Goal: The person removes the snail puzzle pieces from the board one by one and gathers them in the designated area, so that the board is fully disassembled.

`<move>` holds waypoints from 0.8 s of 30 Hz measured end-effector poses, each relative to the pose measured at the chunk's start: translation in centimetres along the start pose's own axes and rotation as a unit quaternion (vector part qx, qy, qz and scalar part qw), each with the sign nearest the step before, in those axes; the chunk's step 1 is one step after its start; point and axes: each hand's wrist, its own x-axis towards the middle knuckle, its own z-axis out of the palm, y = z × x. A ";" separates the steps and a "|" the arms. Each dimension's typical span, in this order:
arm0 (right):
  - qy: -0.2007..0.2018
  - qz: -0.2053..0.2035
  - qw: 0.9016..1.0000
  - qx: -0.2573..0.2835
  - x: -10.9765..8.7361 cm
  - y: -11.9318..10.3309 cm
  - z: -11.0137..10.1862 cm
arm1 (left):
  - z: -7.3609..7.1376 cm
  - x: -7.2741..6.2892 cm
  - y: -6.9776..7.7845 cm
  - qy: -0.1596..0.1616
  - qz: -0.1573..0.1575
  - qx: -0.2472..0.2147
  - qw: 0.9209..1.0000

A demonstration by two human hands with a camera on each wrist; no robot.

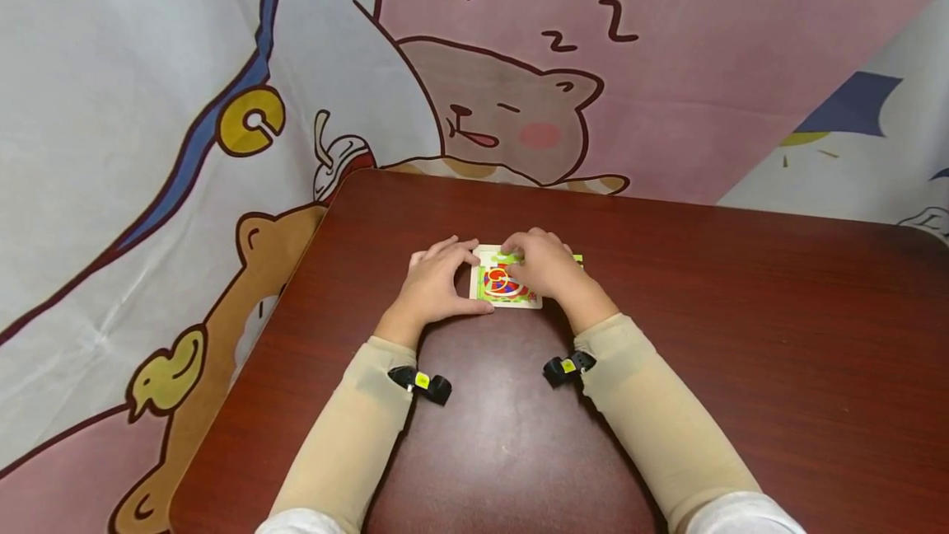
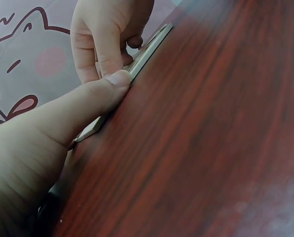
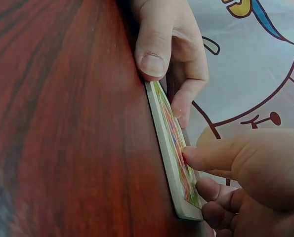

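A small square jigsaw puzzle (image 1: 506, 285) lies flat on the table, with a pale frame and a red, blue, yellow and green picture. Bare pale backing shows near its far left corner. My left hand (image 1: 433, 283) grips the frame at the left, thumb along the near edge and fingers at the far left corner. Over the far right part, my right hand (image 1: 550, 269) bends its thumb and fingers down onto the picture and pinches a puzzle piece, mostly hidden by the fingers. In the right wrist view, the right thumb (image 3: 206, 157) touches the picture's surface.
A bit of green (image 1: 578, 258) shows just beyond the right hand; what it belongs to is hidden. The dark red wooden table (image 1: 741, 336) extends around the puzzle. A cartoon-printed cloth (image 1: 667, 105) hangs behind and to the left.
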 end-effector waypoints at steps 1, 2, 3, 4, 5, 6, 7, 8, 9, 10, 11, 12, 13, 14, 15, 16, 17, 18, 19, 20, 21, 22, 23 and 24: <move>-0.003 0.000 1.000 -0.001 0.0 0.0 0.0 | 0.0 0.0 0.0 0.000 0.000 0.000 1.000; -0.005 0.000 1.000 -0.002 0.0 0.0 -0.1 | 0.0 0.0 0.0 0.000 -0.001 -0.001 1.000; -0.009 0.000 1.000 -0.002 0.1 0.0 -0.1 | 0.0 0.0 0.0 -0.001 -0.001 -0.001 1.000; -0.012 0.001 1.000 -0.003 0.1 0.0 -0.1 | 0.0 0.1 0.0 -0.001 -0.002 -0.001 1.000; -0.015 0.001 1.000 -0.002 0.1 0.0 -0.1 | 0.0 0.1 0.0 -0.001 -0.003 -0.002 1.000; -0.018 0.002 1.000 -0.001 0.1 0.0 -0.1 | 0.0 0.1 0.0 -0.001 -0.003 -0.002 1.000; -0.022 0.003 1.000 0.001 0.1 0.0 -0.2 | 0.0 0.1 0.0 -0.001 -0.004 -0.002 1.000; -0.025 0.004 1.000 0.005 0.1 0.1 -0.2 | 0.0 0.1 0.0 -0.001 -0.004 -0.002 1.000; -0.028 0.005 1.000 0.008 0.2 0.1 -0.2 | 0.0 0.1 0.0 -0.001 -0.004 -0.002 1.000; -0.030 0.006 0.999 0.010 0.2 0.1 -0.1 | 0.0 0.2 0.0 -0.001 -0.004 -0.002 1.000; -0.032 0.007 0.999 0.012 0.2 0.1 -0.1 | 0.1 0.2 0.0 -0.001 -0.004 -0.002 1.000; -0.033 0.008 0.999 0.015 0.2 0.1 -0.2 | 0.1 0.2 -0.1 0.000 -0.004 -0.002 1.000; -0.033 0.009 0.999 0.016 0.2 0.1 -0.2 | 0.1 0.2 -0.1 0.000 -0.003 -0.002 1.000; -0.033 0.010 0.999 0.017 0.2 0.1 -0.2 | 0.1 0.2 -0.1 0.000 -0.003 -0.001 1.000; -0.032 0.010 0.999 0.018 0.2 0.1 -0.2 | 0.1 0.2 -0.1 0.001 -0.002 -0.001 1.000; -0.032 0.010 0.999 0.019 0.2 0.2 -0.2 | 0.1 0.2 -0.1 0.001 -0.002 -0.001 1.000; -0.031 0.010 0.999 0.020 0.2 0.1 -0.2 | 0.1 0.2 -0.1 0.001 -0.002 -0.001 1.000; -0.030 0.010 0.999 0.021 0.1 0.1 -0.2 | 0.1 0.2 -0.1 0.001 -0.002 -0.001 1.000; -0.030 0.011 0.999 0.021 0.1 0.1 -0.2 | 0.1 0.2 -0.2 0.001 -0.002 0.000 1.000; -0.030 0.012 0.999 0.022 0.1 0.1 -0.2 | 0.1 0.2 -0.2 0.001 -0.002 -0.001 1.000; -0.030 0.013 0.999 0.022 0.1 0.1 -0.2 | 0.1 0.2 -0.2 0.001 -0.002 0.000 1.000; -0.030 0.014 0.999 0.023 0.1 0.1 -0.1 | 0.1 0.2 -0.2 0.002 -0.002 -0.001 1.000; -0.029 0.016 0.999 0.023 0.1 0.0 -0.1 | 0.1 0.2 -0.2 0.002 -0.002 -0.001 1.000; -0.029 0.017 0.999 0.023 0.1 0.0 -0.1 | 0.1 0.1 -0.2 0.002 -0.002 0.000 1.000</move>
